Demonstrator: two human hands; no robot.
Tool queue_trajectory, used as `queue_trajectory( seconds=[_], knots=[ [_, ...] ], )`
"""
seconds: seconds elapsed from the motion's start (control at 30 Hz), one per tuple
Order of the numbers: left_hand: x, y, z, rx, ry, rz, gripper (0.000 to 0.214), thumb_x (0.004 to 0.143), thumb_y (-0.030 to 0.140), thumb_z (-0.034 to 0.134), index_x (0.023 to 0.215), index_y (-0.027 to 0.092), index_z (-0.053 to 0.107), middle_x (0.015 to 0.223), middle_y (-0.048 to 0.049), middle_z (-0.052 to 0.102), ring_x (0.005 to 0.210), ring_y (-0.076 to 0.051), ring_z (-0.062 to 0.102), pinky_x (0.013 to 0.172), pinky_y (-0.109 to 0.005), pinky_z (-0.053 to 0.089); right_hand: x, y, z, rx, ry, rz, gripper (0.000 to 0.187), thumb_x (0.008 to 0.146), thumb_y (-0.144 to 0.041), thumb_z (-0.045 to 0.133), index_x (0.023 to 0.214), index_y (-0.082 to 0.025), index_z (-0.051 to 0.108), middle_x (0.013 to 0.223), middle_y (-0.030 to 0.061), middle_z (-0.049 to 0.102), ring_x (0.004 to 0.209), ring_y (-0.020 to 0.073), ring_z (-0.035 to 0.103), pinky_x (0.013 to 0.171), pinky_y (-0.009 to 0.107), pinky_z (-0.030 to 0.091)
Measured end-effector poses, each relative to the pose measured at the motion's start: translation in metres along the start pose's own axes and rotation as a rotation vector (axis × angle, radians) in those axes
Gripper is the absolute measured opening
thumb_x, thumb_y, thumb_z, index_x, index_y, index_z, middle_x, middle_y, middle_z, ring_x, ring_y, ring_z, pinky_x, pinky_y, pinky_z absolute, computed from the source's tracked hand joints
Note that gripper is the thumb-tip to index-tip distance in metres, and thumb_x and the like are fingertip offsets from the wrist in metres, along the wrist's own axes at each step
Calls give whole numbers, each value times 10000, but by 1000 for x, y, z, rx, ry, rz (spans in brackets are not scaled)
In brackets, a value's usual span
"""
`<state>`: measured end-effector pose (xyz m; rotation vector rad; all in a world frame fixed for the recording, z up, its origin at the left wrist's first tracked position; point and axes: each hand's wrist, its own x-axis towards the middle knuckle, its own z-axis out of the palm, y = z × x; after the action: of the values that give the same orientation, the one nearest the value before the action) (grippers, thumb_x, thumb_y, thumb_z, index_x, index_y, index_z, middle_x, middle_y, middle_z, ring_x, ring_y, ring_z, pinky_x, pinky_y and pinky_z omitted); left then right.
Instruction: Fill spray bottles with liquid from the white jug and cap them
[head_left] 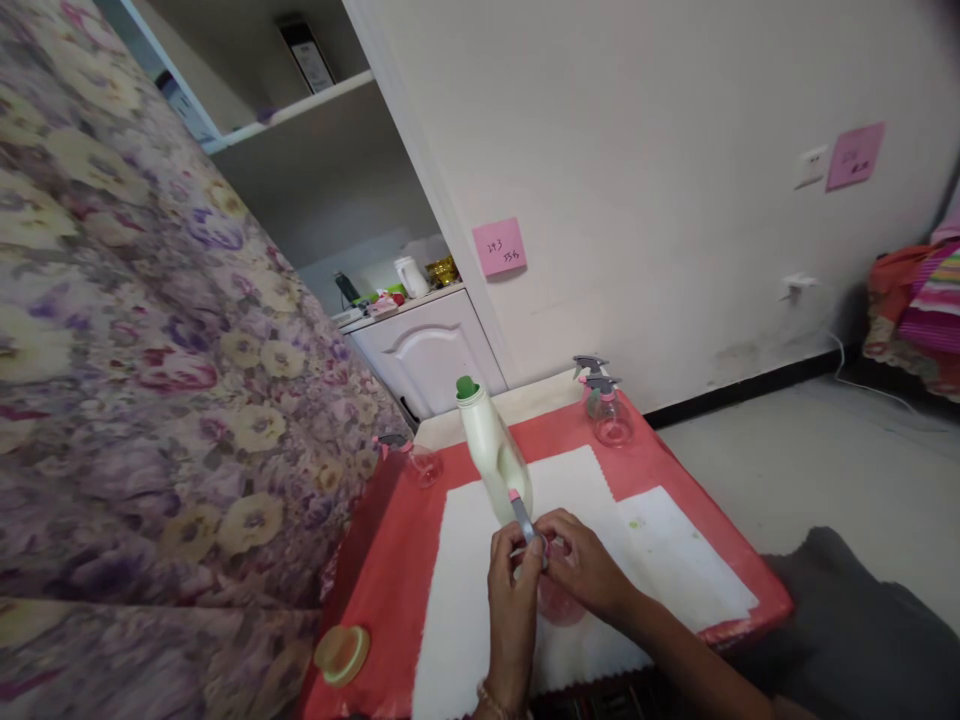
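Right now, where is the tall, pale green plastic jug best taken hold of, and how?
Probably by the moulded side handle of the pale green plastic jug, coming from the right and above: its hollow looks shaped for gripping. Low in front, the left hand and right hand crowd it with a clear round spray bottle.

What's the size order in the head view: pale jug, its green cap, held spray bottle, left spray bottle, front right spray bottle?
1. Pale jug
2. Held spray bottle (partly hidden)
3. Left spray bottle, front right spray bottle: too alike to rank
4. Green cap
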<state>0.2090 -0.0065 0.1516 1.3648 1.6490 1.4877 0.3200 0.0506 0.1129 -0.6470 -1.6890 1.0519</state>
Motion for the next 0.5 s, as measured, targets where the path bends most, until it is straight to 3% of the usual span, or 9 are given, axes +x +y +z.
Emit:
queue_trajectory(
  seconds=[0.23,0.4,0.5],
  knots=[
    [-1,3,1,18,5,-6,313,815,447,607,978,182,645,979,-69,671,902,-219,617,825,-320,476,-5,1,5,-97,65,-69,114,880,-238,499,957,-212,579,935,65,605,883,222,541,803,365,450],
    [0,2,1,11,3,-16,335,806,471,616,978,186,652,987,-69,682,888,-224,626,812,-322,475,-7,2,9,-153,109,-30,71,853,-208,532,890,-225,591,891,45,604,867,216,546,795,350,454],
    [0,0,0,25,1,1,320,823,455,604,989,185,649,1002,-76,680,911,-229,623,821,-329,471,-6,0,8,-137,120,-17,139,824,-178,549,947,-224,595,942,53,613,906,219,555,824,351,454]
  ],
)
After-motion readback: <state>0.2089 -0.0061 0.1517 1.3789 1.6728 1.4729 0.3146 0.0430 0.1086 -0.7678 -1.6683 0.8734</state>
